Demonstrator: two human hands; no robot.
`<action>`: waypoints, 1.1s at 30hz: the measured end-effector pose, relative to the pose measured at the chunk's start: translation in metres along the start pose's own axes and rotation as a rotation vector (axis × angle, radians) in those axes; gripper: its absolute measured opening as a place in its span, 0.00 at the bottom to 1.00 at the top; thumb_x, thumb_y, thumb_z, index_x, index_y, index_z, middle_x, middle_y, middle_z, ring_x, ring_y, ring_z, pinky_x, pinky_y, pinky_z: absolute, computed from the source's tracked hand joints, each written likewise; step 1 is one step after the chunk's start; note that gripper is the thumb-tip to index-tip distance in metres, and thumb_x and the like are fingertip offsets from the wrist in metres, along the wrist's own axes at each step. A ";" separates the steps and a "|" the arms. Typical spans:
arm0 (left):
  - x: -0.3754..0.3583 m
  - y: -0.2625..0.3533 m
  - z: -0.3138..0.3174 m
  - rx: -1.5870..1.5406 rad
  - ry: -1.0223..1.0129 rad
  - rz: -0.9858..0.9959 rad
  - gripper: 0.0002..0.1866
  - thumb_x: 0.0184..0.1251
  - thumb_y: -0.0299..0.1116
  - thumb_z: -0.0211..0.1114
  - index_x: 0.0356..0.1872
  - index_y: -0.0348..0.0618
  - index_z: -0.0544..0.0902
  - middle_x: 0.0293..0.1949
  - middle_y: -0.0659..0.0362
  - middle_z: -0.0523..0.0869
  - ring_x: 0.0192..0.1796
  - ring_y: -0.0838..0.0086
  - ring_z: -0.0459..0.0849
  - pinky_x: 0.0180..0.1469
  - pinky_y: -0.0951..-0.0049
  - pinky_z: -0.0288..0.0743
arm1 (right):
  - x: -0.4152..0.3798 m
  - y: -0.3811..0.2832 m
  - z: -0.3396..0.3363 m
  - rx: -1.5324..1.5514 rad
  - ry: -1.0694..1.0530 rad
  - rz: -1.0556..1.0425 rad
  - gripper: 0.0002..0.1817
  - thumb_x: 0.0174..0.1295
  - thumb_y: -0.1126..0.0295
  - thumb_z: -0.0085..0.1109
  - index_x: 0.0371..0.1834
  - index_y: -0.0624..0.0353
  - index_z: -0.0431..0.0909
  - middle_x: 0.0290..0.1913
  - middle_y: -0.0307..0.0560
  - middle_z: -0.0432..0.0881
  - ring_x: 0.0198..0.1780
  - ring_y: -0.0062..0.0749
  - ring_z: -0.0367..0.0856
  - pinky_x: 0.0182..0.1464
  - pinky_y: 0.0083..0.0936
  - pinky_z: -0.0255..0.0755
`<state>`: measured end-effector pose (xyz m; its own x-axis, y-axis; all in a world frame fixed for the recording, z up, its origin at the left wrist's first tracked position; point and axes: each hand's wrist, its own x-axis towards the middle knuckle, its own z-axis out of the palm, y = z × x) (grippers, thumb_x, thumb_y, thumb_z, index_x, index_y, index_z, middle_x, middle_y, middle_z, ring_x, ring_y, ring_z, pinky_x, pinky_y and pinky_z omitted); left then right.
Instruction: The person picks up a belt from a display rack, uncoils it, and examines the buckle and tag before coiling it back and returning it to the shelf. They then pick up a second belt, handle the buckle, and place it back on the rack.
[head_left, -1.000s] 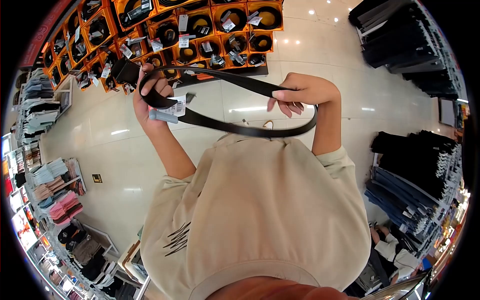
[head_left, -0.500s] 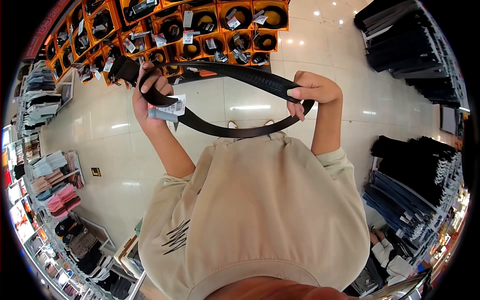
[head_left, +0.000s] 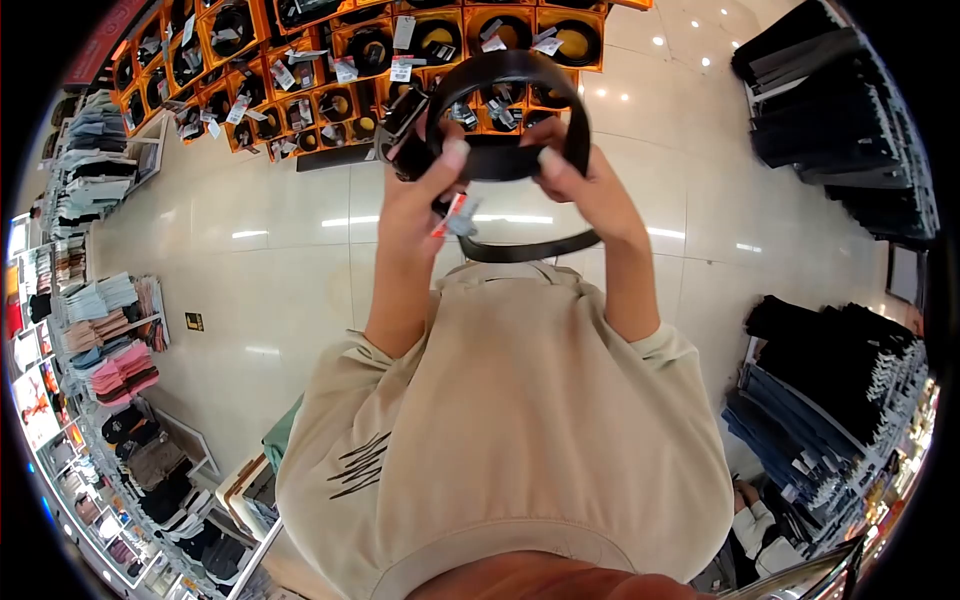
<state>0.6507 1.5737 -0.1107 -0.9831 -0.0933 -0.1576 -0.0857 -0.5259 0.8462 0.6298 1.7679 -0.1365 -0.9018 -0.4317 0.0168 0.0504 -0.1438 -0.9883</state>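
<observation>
A glossy pale tiled shop floor (head_left: pixel 250 290) spreads below, with orange display cubbies of coiled belts (head_left: pixel 330 70) beyond and dark folded clothing stacks (head_left: pixel 850 100) partly cut off at the right edge. Both hands, the left hand (head_left: pixel 420 195) and right hand (head_left: pixel 572 185), are raised in front of the chest with fingers closed around a smooth black leather belt (head_left: pixel 520 75), curled into a rounded loop standing roughly upright, its lower run lying side to side. Its metal buckle (head_left: pixel 402 115) sits at the upper left, partly hidden, and a small tag (head_left: pixel 455 212) hangs between the hands, its print unreadable.

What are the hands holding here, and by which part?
Both the left hand and right hand grip a looped black belt by its strap, near the buckle.
</observation>
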 end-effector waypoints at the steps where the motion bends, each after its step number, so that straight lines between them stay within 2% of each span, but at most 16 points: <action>1: -0.005 -0.007 0.010 -0.053 0.062 -0.013 0.16 0.59 0.23 0.67 0.48 0.43 0.76 0.36 0.65 0.79 0.30 0.86 0.74 0.30 0.84 0.68 | -0.001 0.000 0.008 0.019 0.054 -0.057 0.22 0.68 0.58 0.55 0.55 0.63 0.70 0.36 0.35 0.71 0.31 0.15 0.63 0.32 0.14 0.58; 2: -0.003 -0.011 0.010 -0.134 0.034 -0.049 0.15 0.60 0.23 0.65 0.48 0.44 0.76 0.36 0.65 0.79 0.29 0.86 0.73 0.29 0.85 0.68 | -0.002 -0.001 0.017 0.036 0.106 -0.114 0.24 0.66 0.58 0.58 0.59 0.63 0.69 0.42 0.38 0.75 0.35 0.15 0.66 0.35 0.14 0.62; 3: -0.002 -0.016 0.006 -0.215 0.007 -0.084 0.13 0.61 0.23 0.64 0.47 0.44 0.77 0.36 0.64 0.80 0.28 0.86 0.72 0.29 0.85 0.68 | -0.005 -0.008 0.015 0.041 0.084 -0.085 0.24 0.64 0.69 0.62 0.62 0.63 0.69 0.49 0.41 0.76 0.51 0.23 0.73 0.56 0.24 0.69; 5: 0.002 -0.029 -0.004 -0.315 0.014 -0.216 0.11 0.63 0.23 0.62 0.46 0.44 0.77 0.37 0.63 0.81 0.27 0.86 0.72 0.28 0.84 0.67 | -0.007 0.000 0.020 -0.011 0.147 -0.144 0.25 0.62 0.72 0.63 0.61 0.65 0.69 0.47 0.42 0.78 0.47 0.22 0.77 0.52 0.22 0.72; 7: 0.002 -0.031 0.007 -0.385 0.074 -0.336 0.09 0.65 0.23 0.61 0.45 0.43 0.78 0.39 0.60 0.84 0.26 0.85 0.71 0.26 0.84 0.66 | -0.008 0.006 0.032 0.130 0.189 -0.101 0.25 0.60 0.74 0.65 0.60 0.67 0.70 0.44 0.43 0.80 0.43 0.21 0.79 0.47 0.20 0.74; 9: -0.008 -0.030 0.026 -0.342 0.082 -0.320 0.08 0.66 0.24 0.61 0.46 0.40 0.79 0.40 0.59 0.84 0.26 0.85 0.71 0.25 0.83 0.65 | -0.010 0.006 0.037 0.220 0.247 -0.078 0.25 0.58 0.75 0.67 0.58 0.68 0.71 0.41 0.42 0.81 0.40 0.20 0.81 0.44 0.18 0.75; 11: -0.007 -0.033 0.022 -0.283 -0.079 -0.283 0.10 0.66 0.25 0.63 0.47 0.39 0.78 0.36 0.60 0.83 0.26 0.84 0.71 0.25 0.82 0.64 | -0.011 0.003 0.037 0.262 0.318 -0.077 0.24 0.57 0.77 0.68 0.56 0.68 0.72 0.39 0.42 0.82 0.37 0.20 0.82 0.41 0.16 0.75; 16: -0.004 -0.036 0.005 -0.017 -0.093 -0.108 0.14 0.63 0.27 0.66 0.48 0.39 0.78 0.33 0.64 0.79 0.27 0.83 0.71 0.28 0.81 0.63 | -0.022 0.000 0.016 0.007 0.487 -0.145 0.21 0.54 0.77 0.71 0.52 0.65 0.77 0.38 0.39 0.81 0.39 0.18 0.76 0.43 0.16 0.73; 19: -0.005 -0.026 0.000 0.132 -0.135 -0.013 0.15 0.57 0.22 0.65 0.47 0.40 0.77 0.34 0.63 0.80 0.30 0.83 0.74 0.32 0.83 0.66 | -0.031 0.001 0.001 0.209 0.577 -0.171 0.11 0.61 0.71 0.60 0.44 0.62 0.74 0.27 0.38 0.74 0.24 0.17 0.65 0.27 0.14 0.56; 21: -0.008 -0.024 -0.001 0.228 -0.184 0.029 0.16 0.54 0.18 0.62 0.46 0.40 0.76 0.35 0.63 0.80 0.34 0.83 0.76 0.35 0.84 0.67 | -0.036 -0.004 -0.006 0.395 0.419 -0.237 0.14 0.62 0.71 0.55 0.49 0.61 0.72 0.25 0.39 0.71 0.22 0.17 0.61 0.25 0.16 0.51; 22: -0.009 -0.024 -0.003 0.226 -0.249 -0.013 0.18 0.51 0.15 0.58 0.44 0.39 0.76 0.36 0.62 0.80 0.38 0.83 0.78 0.39 0.85 0.69 | -0.037 -0.008 -0.005 0.398 0.444 -0.212 0.18 0.61 0.74 0.53 0.55 0.63 0.69 0.25 0.41 0.72 0.22 0.17 0.60 0.24 0.17 0.51; 25: -0.009 -0.041 -0.010 0.152 -0.286 -0.149 0.18 0.49 0.13 0.59 0.43 0.40 0.75 0.38 0.61 0.82 0.41 0.82 0.79 0.43 0.85 0.70 | -0.034 -0.022 0.005 0.263 0.533 -0.226 0.25 0.52 0.80 0.60 0.57 0.63 0.71 0.34 0.43 0.78 0.29 0.20 0.72 0.32 0.14 0.66; 26: -0.013 -0.045 -0.007 0.116 -0.240 -0.164 0.18 0.49 0.12 0.59 0.42 0.39 0.75 0.38 0.60 0.82 0.42 0.81 0.80 0.45 0.82 0.72 | -0.035 -0.018 0.000 0.290 0.434 -0.292 0.31 0.47 0.86 0.60 0.60 0.64 0.69 0.39 0.45 0.80 0.33 0.21 0.76 0.36 0.15 0.70; 27: -0.015 -0.043 -0.002 0.129 -0.249 -0.170 0.17 0.49 0.12 0.58 0.42 0.38 0.75 0.38 0.60 0.82 0.42 0.81 0.80 0.46 0.82 0.72 | -0.036 -0.019 -0.002 0.184 0.426 -0.287 0.33 0.46 0.86 0.63 0.60 0.65 0.68 0.42 0.47 0.82 0.36 0.20 0.79 0.39 0.16 0.72; 30: -0.017 -0.042 0.002 0.175 -0.277 -0.184 0.16 0.50 0.12 0.57 0.41 0.36 0.76 0.38 0.61 0.82 0.43 0.81 0.81 0.47 0.81 0.73 | -0.030 -0.030 -0.003 -0.036 0.359 -0.328 0.29 0.46 0.82 0.69 0.56 0.65 0.73 0.42 0.46 0.83 0.42 0.20 0.81 0.43 0.15 0.73; 33: -0.015 -0.043 0.009 0.130 -0.186 -0.203 0.16 0.50 0.13 0.57 0.42 0.35 0.76 0.38 0.58 0.83 0.35 0.82 0.78 0.40 0.83 0.71 | -0.024 -0.057 -0.002 -0.136 0.321 -0.283 0.25 0.46 0.79 0.72 0.51 0.65 0.77 0.41 0.45 0.84 0.42 0.19 0.82 0.43 0.14 0.74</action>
<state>0.6680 1.6053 -0.1397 -0.9555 0.1657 -0.2440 -0.2915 -0.4045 0.8668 0.6477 1.7881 -0.0808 -0.9605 -0.0905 0.2631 -0.2554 -0.0889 -0.9628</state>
